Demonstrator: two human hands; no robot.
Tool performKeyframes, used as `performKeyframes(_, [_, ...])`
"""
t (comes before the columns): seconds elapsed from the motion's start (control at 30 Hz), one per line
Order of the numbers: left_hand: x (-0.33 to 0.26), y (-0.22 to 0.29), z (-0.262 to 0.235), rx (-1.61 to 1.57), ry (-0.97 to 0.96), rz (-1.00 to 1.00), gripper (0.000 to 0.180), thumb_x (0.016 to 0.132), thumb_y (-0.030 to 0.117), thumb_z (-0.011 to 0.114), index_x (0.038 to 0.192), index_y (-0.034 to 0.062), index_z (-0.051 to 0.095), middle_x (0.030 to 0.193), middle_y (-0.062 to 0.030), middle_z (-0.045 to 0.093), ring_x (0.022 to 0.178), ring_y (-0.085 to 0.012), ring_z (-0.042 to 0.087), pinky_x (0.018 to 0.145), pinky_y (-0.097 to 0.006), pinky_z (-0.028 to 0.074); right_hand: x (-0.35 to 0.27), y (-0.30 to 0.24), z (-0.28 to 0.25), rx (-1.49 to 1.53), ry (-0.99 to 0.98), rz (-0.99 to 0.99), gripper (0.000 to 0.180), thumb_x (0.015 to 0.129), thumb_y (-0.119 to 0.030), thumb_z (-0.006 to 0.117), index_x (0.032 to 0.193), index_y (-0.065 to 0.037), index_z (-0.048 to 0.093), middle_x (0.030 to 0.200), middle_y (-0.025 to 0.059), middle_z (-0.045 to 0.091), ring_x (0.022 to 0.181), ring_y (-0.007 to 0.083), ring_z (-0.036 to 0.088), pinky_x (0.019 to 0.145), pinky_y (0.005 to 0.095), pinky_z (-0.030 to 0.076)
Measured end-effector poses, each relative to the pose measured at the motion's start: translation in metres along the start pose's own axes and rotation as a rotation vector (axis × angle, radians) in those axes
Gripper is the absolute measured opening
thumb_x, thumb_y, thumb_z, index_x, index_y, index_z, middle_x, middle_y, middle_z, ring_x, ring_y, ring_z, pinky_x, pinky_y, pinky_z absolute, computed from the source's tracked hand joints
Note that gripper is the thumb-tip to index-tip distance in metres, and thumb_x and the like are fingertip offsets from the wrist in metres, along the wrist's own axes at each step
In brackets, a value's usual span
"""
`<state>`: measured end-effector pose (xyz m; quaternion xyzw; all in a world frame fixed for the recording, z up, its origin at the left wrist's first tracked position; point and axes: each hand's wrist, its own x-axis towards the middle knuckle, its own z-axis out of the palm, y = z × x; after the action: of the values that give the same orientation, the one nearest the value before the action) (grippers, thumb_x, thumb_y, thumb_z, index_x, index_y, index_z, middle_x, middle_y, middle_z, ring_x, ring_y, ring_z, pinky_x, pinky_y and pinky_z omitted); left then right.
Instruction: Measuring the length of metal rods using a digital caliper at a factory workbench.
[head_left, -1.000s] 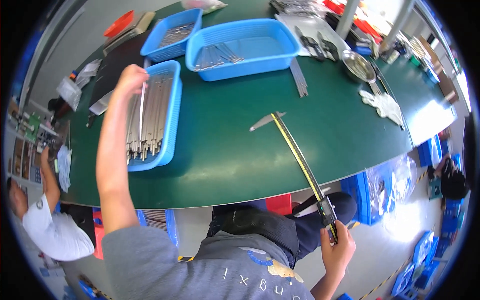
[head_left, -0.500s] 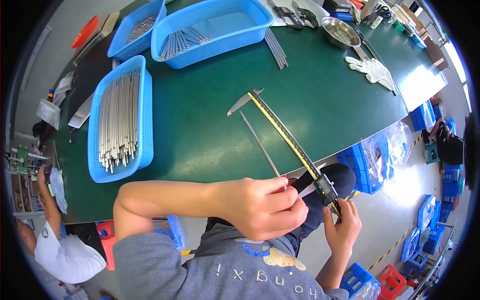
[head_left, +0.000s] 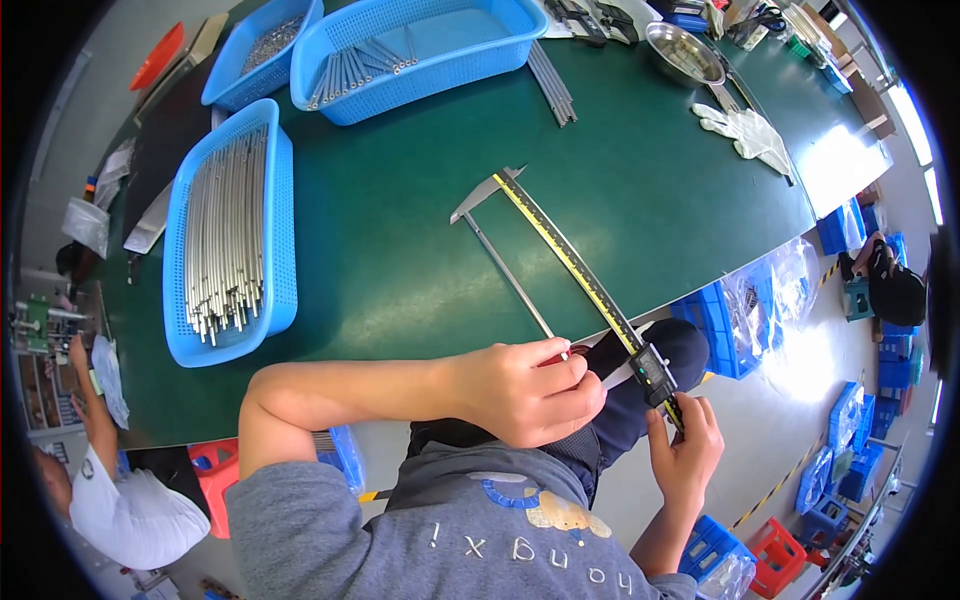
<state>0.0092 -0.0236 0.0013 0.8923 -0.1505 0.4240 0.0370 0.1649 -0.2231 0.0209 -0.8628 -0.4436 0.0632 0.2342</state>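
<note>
- Rod [head_left: 512, 285], thin and grey, lies slanted on the green tabletop [head_left: 400, 230] just beside a long caliper [head_left: 570, 262]; its far end sits at the caliper's jaw, its near end runs under the left hand.
- Far left, a person in a white shirt [head_left: 120, 510] sits below the tabletop edge.
- Left tray [head_left: 280, 200], blue, is full of rods laid lengthwise.
- Left hand [head_left: 525, 390] is closed, fingertips pinched on the rod's near end at the tabletop edge.
- Caliper runs diagonally from mid-tabletop out past the near edge, its black slider [head_left: 655, 372] hanging over the lap.
- Right hand [head_left: 685, 445] is clamped around the caliper's lower end just below the slider, thumb against it.
- Big tray [head_left: 470, 60] at the top holds a few rods.
- Steel bowl [head_left: 685, 52] and white gloves [head_left: 745, 132] lie farther right.
</note>
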Motion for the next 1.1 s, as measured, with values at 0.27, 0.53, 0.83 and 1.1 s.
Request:
performKeyframes(0.27, [-0.001, 0.002, 0.003, 0.008, -0.003, -0.025, 0.020, 0.067, 0.016, 0.061, 0.080, 0.0009, 0.063, 0.081, -0.0064, 0.054, 0.073, -0.0185, 0.054, 0.066, -0.032, 0.053, -0.001, -0.001, 0.000, -0.010, 0.005, -0.017, 0.027, 0.074, -0.016, 0.073, 0.093, -0.001, 0.061, 0.069, 0.0078, 0.050, 0.046, 0.0187, 0.045, 0.046, 0.0306, 0.036])
performKeyframes(0.53, [-0.005, 0.000, 0.010, -0.041, -0.074, -0.078, 0.015, 0.070, 0.015, 0.063, 0.076, 0.0016, 0.061, 0.081, -0.0055, 0.052, 0.076, -0.0191, 0.055, 0.070, -0.035, 0.055, -0.001, 0.002, 0.006, 0.014, 0.038, -0.016, 0.027, 0.073, -0.017, 0.075, 0.091, -0.003, 0.061, 0.067, 0.0083, 0.053, 0.050, 0.0218, 0.052, 0.048, 0.0316, 0.040])
performKeyframes(0.83, [-0.011, 0.002, 0.017, -0.094, -0.156, -0.107, 0.016, 0.071, 0.016, 0.064, 0.077, 0.0017, 0.062, 0.083, -0.0051, 0.056, 0.086, -0.0210, 0.059, 0.076, -0.038, 0.055, -0.005, 0.003, 0.009, 0.024, 0.061, -0.050, 0.026, 0.073, -0.015, 0.074, 0.092, -0.003, 0.062, 0.067, 0.0084, 0.053, 0.051, 0.0218, 0.055, 0.046, 0.0312, 0.041])
performKeyframes(1.1, [-0.009, -0.001, 0.012, -0.125, -0.254, -0.142, 0.020, 0.069, 0.012, 0.065, 0.087, 0.0029, 0.067, 0.091, -0.0069, 0.062, 0.093, -0.0227, 0.062, 0.080, -0.035, 0.055, -0.005, 0.002, 0.004, 0.071, 0.034, -0.045, 0.028, 0.072, -0.011, 0.072, 0.096, -0.003, 0.061, 0.069, 0.0105, 0.055, 0.056, 0.0245, 0.058, 0.050, 0.0312, 0.045])
